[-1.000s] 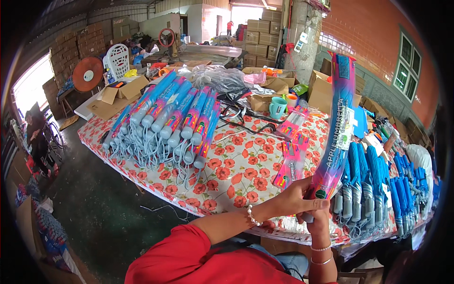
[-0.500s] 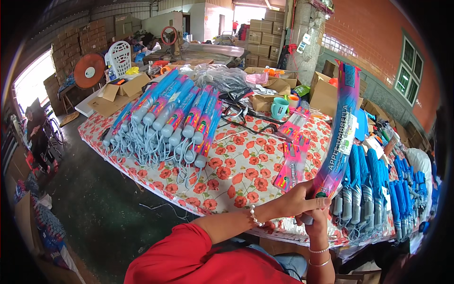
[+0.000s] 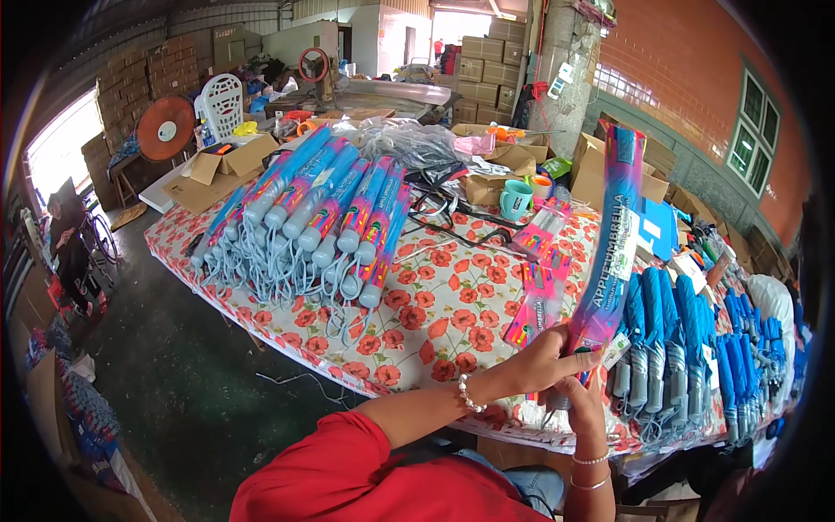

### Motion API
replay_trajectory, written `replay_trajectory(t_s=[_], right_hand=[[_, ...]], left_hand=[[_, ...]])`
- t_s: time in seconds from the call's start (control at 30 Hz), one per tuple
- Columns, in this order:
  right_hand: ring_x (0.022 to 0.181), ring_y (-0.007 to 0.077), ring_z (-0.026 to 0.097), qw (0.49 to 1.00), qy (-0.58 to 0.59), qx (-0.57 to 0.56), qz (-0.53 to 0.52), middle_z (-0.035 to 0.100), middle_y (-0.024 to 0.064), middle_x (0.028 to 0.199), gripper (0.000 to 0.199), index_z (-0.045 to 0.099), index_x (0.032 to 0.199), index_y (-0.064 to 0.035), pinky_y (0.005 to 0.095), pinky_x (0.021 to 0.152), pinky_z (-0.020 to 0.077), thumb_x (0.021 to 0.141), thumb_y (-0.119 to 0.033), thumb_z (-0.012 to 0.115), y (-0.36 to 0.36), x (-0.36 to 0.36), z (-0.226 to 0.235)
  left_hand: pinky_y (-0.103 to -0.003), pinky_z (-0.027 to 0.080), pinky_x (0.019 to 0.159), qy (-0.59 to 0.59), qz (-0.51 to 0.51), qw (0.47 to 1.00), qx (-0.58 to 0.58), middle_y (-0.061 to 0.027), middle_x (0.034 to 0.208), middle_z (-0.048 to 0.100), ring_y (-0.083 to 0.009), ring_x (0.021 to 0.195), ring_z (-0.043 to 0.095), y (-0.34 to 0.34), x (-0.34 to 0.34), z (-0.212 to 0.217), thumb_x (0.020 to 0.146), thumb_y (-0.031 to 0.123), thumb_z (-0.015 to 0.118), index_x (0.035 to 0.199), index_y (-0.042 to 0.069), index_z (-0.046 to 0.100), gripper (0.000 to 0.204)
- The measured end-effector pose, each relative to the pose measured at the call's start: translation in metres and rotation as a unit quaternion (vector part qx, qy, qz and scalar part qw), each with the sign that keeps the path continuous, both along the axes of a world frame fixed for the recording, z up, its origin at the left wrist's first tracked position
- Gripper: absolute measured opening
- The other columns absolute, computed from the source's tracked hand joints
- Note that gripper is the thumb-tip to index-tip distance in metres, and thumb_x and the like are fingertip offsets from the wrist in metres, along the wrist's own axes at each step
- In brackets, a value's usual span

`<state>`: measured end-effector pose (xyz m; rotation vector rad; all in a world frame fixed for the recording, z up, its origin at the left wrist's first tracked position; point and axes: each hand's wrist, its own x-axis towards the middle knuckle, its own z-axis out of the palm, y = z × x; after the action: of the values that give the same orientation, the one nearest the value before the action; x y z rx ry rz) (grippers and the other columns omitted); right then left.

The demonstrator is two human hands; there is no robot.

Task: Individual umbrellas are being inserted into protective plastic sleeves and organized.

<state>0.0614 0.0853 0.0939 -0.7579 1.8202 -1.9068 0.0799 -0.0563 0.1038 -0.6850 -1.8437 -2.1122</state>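
Observation:
A folded blue umbrella in a pink-and-blue printed plastic sleeve (image 3: 611, 248) stands tilted over the table's right side. My left hand (image 3: 541, 361), with a beaded bracelet at the wrist, is closed around the sleeve's lower end. Just below, my right hand (image 3: 581, 404) grips the umbrella at its grey handle (image 3: 558, 401), partly hidden by fingers. A small paper tag (image 3: 616, 351) sticks out beside my hands. Flat printed sleeves (image 3: 537, 300) lie on the table left of the held umbrella. Unsleeved blue umbrellas (image 3: 663, 335) with grey handles lie to the right.
Sleeved umbrellas with grey handles and cord loops (image 3: 317, 230) are piled on the flowered tablecloth (image 3: 444, 326). Behind are a teal mug (image 3: 515, 198), crumpled clear plastic (image 3: 391, 143) and an open carton (image 3: 222, 165). A concrete pillar (image 3: 564, 96) rises beyond the table.
The sleeved umbrella has shifted slightly left and down, its top end lower. A small tag now shows beside my hands. Both hands keep their hold.

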Motion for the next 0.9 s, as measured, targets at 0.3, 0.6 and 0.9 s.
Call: replay_trajectory(t_s=[0.3, 0.6, 0.9], right_hand=[[0.078, 0.0165, 0.055, 0.878, 0.436, 0.074, -0.182, 0.051, 0.0133, 0.098, 0.054, 0.039, 0.118, 0.0037, 0.0280, 0.065, 0.0444, 0.078, -0.021, 0.066, 0.018, 0.038, 0.068], [0.069, 0.0244, 0.058, 0.846, 0.520, 0.022, 0.119, 0.058, 0.0169, 0.087, 0.035, 0.055, 0.104, -0.0005, 0.0341, 0.062, 0.0492, 0.076, -0.015, 0.069, 0.071, 0.123, 0.146], [0.081, 0.0297, 0.058, 0.791, 0.601, -0.107, -0.045, 0.057, 0.0194, 0.102, 0.042, 0.038, 0.125, -0.0047, 0.0378, 0.065, 0.0509, 0.087, -0.005, 0.055, 0.049, 0.141, 0.137]], left_hand=[[-0.033, 0.053, 0.071, -0.160, -0.053, 0.964, 0.207, -0.0093, 0.091, 0.060, -0.0163, 0.078, 0.062, -0.039, -0.018, -0.015, 0.087, 0.024, 0.060, 0.103, -0.001, 0.052, 0.031], [-0.028, 0.054, 0.056, -0.308, -0.048, 0.904, 0.291, -0.0068, 0.083, 0.060, -0.0144, 0.070, 0.063, -0.042, -0.012, -0.038, 0.086, 0.033, 0.059, 0.107, 0.004, 0.051, 0.037], [-0.030, 0.055, 0.054, -0.280, -0.039, 0.919, 0.274, -0.0054, 0.084, 0.060, -0.0134, 0.068, 0.062, -0.042, -0.012, -0.039, 0.086, 0.032, 0.059, 0.107, 0.003, 0.054, 0.037]])
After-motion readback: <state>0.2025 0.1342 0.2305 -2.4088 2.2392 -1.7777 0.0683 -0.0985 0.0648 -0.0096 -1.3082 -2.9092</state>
